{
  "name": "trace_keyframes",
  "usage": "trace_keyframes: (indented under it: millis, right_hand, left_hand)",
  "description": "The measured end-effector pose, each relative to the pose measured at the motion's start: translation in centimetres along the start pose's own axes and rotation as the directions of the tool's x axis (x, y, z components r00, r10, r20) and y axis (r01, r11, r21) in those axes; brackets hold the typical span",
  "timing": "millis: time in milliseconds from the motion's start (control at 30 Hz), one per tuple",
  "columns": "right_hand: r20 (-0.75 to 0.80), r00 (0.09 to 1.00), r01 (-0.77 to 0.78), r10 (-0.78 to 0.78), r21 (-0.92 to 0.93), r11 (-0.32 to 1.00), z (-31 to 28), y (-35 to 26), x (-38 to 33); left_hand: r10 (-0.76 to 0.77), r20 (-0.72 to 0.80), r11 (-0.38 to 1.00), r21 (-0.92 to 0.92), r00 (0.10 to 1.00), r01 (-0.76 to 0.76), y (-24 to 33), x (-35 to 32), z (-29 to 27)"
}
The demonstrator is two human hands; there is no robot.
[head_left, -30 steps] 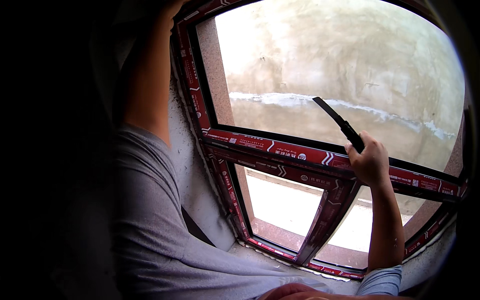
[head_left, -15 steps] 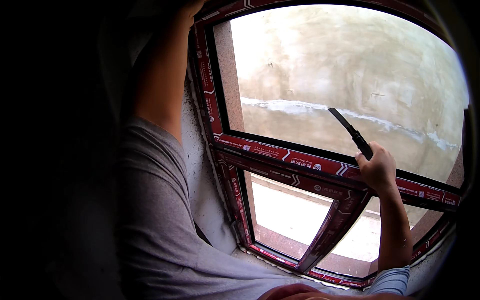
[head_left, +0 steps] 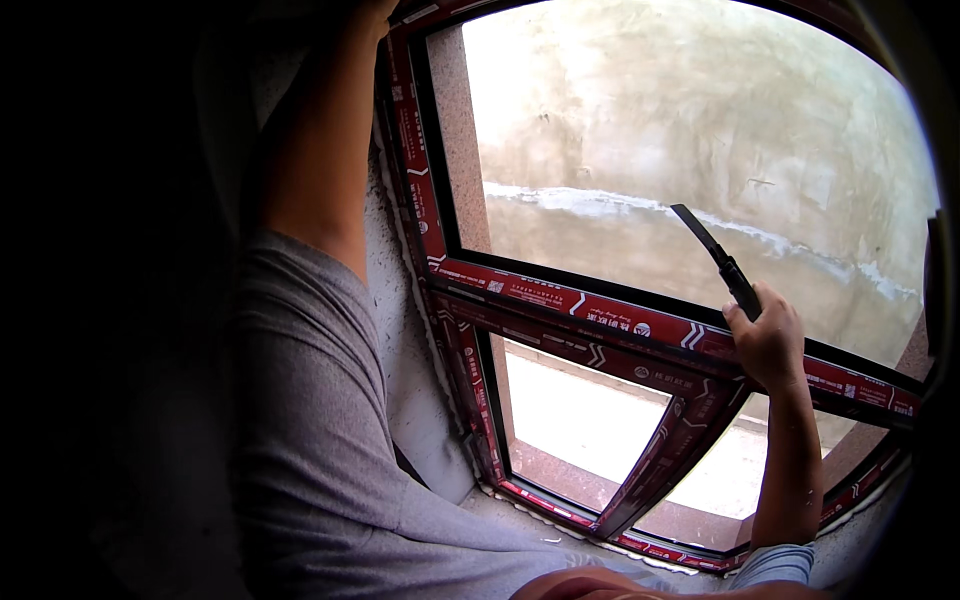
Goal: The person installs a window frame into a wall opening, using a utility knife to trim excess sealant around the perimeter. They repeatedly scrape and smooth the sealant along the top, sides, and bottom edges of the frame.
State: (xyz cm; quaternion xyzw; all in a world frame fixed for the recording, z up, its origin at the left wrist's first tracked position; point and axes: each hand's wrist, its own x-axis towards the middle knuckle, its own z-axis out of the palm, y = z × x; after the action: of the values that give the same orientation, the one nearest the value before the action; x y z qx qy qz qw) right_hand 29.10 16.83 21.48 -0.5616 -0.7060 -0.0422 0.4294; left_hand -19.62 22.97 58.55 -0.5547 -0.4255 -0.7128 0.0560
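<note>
Gripping a black tool [head_left: 722,262] — right hand [head_left: 768,340] closed round its handle, blade angled up-left before the window frame [head_left: 560,298].

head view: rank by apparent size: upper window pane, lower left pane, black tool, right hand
1. upper window pane
2. lower left pane
3. black tool and right hand: look alike in size, so unranked; the hand's grip hides part of the tool.
</note>
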Motion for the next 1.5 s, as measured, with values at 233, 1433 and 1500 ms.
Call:
trace_keyframes:
  millis: [233,1433,1500]
  right_hand:
    - [-0.006,1.0,-0.003,0.003,-0.006,1.0,-0.2,0.0,-0.1]
    - [-0.063,0.998,-0.018,0.017,-0.016,1.0,0.1,-0.1,-0.3]
    - [-0.085,0.996,-0.024,0.024,0.003,1.0,0.2,-0.1,-0.2]
  left_hand:
    - [0.029,-0.137,0.999,0.019,0.99,-0.026,1.8,-2.8,0.4]
    - [0.218,0.118,0.974,0.037,0.969,-0.224,-3.5,-5.3,-1.9]
    - [0.213,0.183,0.948,0.2,0.96,-0.249,-7.2,-7.4,-3.4]
